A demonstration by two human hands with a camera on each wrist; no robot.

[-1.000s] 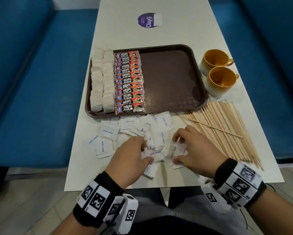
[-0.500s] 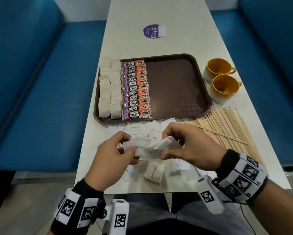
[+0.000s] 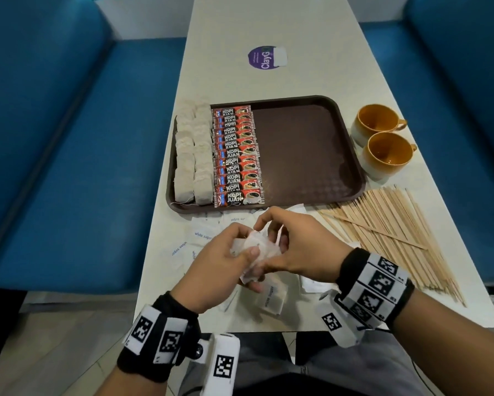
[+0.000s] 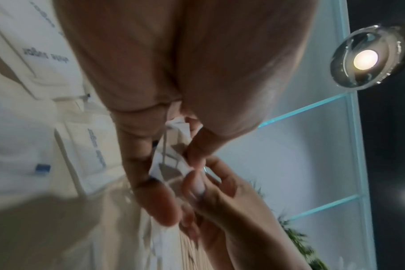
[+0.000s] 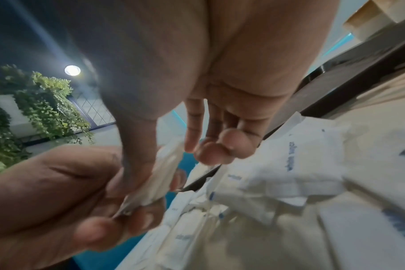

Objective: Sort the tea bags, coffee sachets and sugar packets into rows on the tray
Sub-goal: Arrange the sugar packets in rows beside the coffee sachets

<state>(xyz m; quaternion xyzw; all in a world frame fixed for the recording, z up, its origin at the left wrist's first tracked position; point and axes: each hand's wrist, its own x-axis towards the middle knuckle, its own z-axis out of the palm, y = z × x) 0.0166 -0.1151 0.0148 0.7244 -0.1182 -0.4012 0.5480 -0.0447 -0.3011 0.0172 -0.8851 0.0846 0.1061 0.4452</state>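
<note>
white sugar packets between both hands' fingers

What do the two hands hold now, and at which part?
Both hands hold a small bunch of white sugar packets: the left hand pinches its near side, the right hand its far side.

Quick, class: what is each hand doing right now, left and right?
Left hand: grips a bunch of white paper sugar packets.
Right hand: fingers curled, pinching the same bunch of packets from the other side.
</note>
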